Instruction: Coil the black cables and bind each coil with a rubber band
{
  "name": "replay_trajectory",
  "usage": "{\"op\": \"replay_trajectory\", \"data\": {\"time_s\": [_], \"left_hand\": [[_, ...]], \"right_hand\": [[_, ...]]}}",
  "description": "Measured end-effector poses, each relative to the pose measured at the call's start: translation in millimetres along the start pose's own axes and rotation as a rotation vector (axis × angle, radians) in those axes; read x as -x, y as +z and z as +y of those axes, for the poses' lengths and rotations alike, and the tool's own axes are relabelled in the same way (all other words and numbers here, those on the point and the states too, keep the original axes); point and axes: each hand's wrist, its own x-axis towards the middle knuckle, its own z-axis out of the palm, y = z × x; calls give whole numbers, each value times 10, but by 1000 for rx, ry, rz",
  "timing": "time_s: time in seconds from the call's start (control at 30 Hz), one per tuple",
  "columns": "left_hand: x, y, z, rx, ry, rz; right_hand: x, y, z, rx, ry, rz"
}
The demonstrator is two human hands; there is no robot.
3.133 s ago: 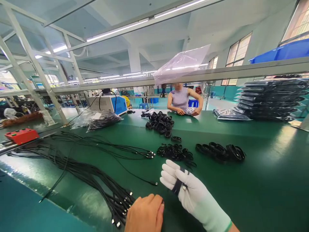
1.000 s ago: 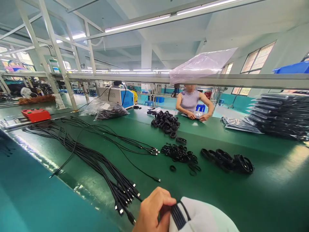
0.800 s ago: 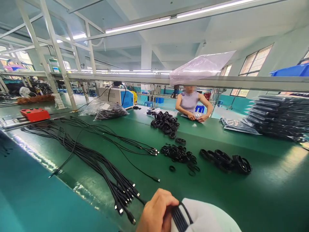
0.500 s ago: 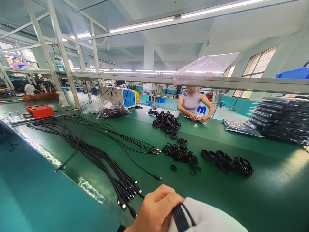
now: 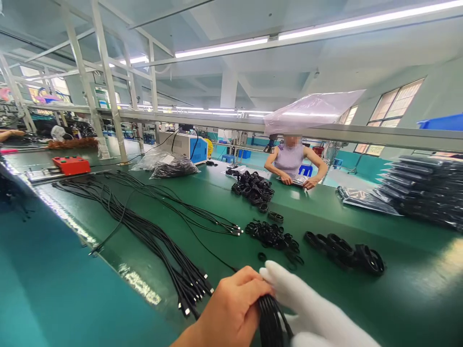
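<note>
Grip: left hand (image 5: 231,312), right hand (image 5: 314,315) clasp cable coil (image 5: 269,322) | belt edge (image 5: 139,285) near left | rings (image 5: 273,235) ahead, apart

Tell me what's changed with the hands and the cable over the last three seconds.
The bare left hand, apart before, has closed on the black cable coil at the gloved right hand. Both hands have drawn in toward the camera, the glove's fingers stretched out. The loose cables, the coiled bundles and the co-worker across the table are as before.
</note>
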Motion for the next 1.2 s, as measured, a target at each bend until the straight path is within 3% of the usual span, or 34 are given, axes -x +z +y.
{"op": "replay_trajectory", "data": {"time_s": [0.23,0.4,0.53,0.7,1.0,1.2], "left_hand": [[-33,10,-85,18,-181,-52],[-96,-46,-50,-71,-464,-49],[-150,-45,-29,-125,-585,-60],[-170,56,-72,44,-815,-27],[-227,41,-140,-202,-841,-174],[-54,52,-206,-170,-560,-80]], "right_hand": [[-374,319,29,-30,-11,-87],[-448,350,92,-531,101,-338],[-460,348,215,-580,115,-320],[-465,392,288,-613,111,-289],[-489,536,432,-701,127,-252],[-486,554,440,-717,209,-321]]}}
